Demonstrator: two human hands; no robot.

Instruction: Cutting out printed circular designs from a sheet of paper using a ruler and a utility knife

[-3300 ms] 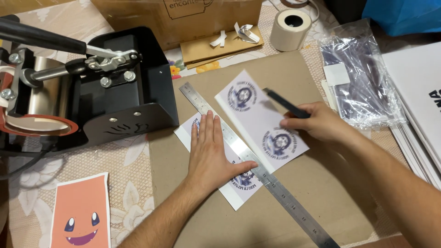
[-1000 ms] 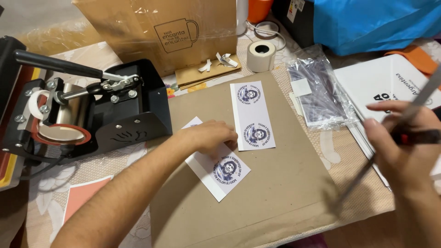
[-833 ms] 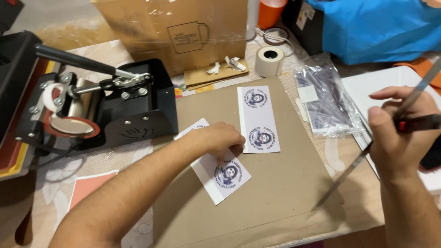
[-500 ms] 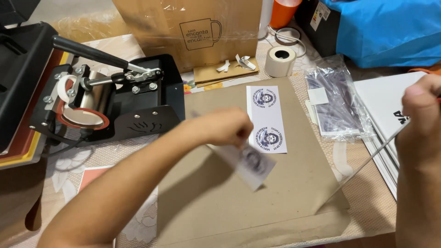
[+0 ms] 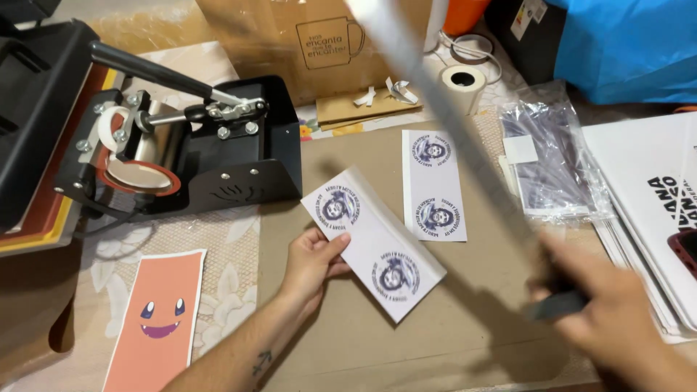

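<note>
**Printed strip lifted, ruler swung up**

Here, going left to right: at nine o'clock sits the black mug press (image 5: 181, 145), its lever raised, and at seven o'clock an orange printed sheet (image 5: 156, 319) with a cartoon face lies on the patterned tabletop (image 5: 225, 254). Near the centre, the left hand (image 5: 311, 263) pinches the edge of a white paper strip (image 5: 374, 243) bearing two round dark prints, thumb on top, holding it tilted above the brown cardboard mat (image 5: 450, 319). A second printed strip (image 5: 434, 185) lies flat on the mat at one o'clock from it. At four o'clock the right hand (image 5: 606, 312), blurred, is closed around a dark-handled tool (image 5: 555, 306) and the metal ruler (image 5: 435, 101), which sweeps up towards twelve o'clock.

The risk, as I judge it, is the swinging ruler: it passes close over the flat strip and the tape roll (image 5: 461, 78) and could knock either, and a loose pinch could crease the held strip.

Half a second ago the strip hung lower and half hidden under the left hand, and the ruler pointed down at the mat.
</note>
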